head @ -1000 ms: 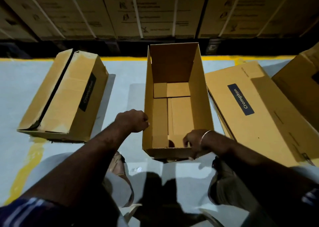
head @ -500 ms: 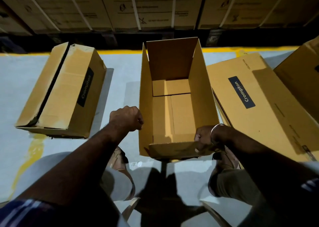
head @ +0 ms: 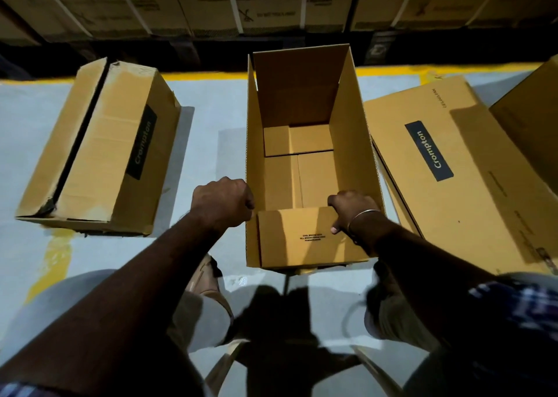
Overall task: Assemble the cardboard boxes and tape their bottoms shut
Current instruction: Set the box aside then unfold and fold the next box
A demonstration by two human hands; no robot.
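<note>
An open cardboard box (head: 350,143) stands upright on the floor in front of me, its inside flaps folded down at the bottom. My left hand (head: 223,203) grips the box's left wall near the front corner, fingers curled over the edge. The near end flap (head: 302,236) is raised and turned inward, and my right hand (head: 351,209) holds its right top corner, thumb on the outside. A metal bangle sits on that wrist.
An assembled Crompton box (head: 99,152) lies on its side at the left. A flat or folded Crompton box (head: 459,167) lies at the right, with another box (head: 531,125) beyond it. Stacked strapped cartons (head: 271,1) line the back behind a yellow floor line (head: 205,75).
The near end flap has come up from low at the box's front edge to standing and folding inward, with my right hand rising along with it. The left hand stays on the left wall.
</note>
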